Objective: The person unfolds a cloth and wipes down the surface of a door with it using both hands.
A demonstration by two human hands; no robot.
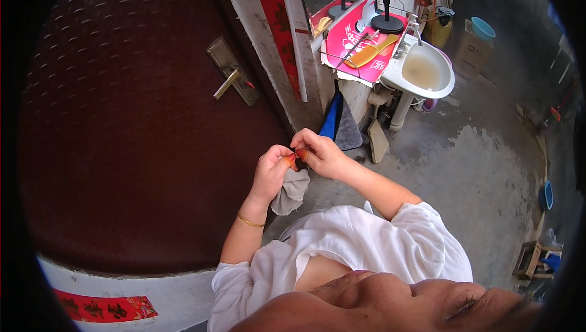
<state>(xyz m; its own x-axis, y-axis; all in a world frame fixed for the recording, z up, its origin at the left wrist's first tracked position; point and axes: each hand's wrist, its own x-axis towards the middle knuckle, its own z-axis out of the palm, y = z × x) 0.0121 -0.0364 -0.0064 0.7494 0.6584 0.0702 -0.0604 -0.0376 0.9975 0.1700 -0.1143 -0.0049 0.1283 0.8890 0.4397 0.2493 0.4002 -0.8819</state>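
A grey cloth (292,194) hangs just below the fingertips, in front of the person's chest and beside the left wrist; its upper end is hidden by the fingers. The left hand (270,172) has its fingers curled and its thumb tip drawn in toward the fingertips of the right hand (322,156), whose thumb and forefinger are bent to meet it. What lies between the tips is too small to tell, so I cannot tell which hand grasps the cloth. The thumbs look reddish-orange near their ends. A gold bracelet (250,222) circles the left wrist, and a white shirt (378,234) covers the person's upper arms. To the left stands a dark red door (134,149) with a metal handle (226,84). Ahead, to the right of the door, a pink sheet (334,51) bears a yellow comb (372,52) and a phone stand (387,25). Just beside it is a white sink (449,81) with cloudy water in it. Farther off, a light-blue basin (482,28) sits on a cardboard box (470,56).
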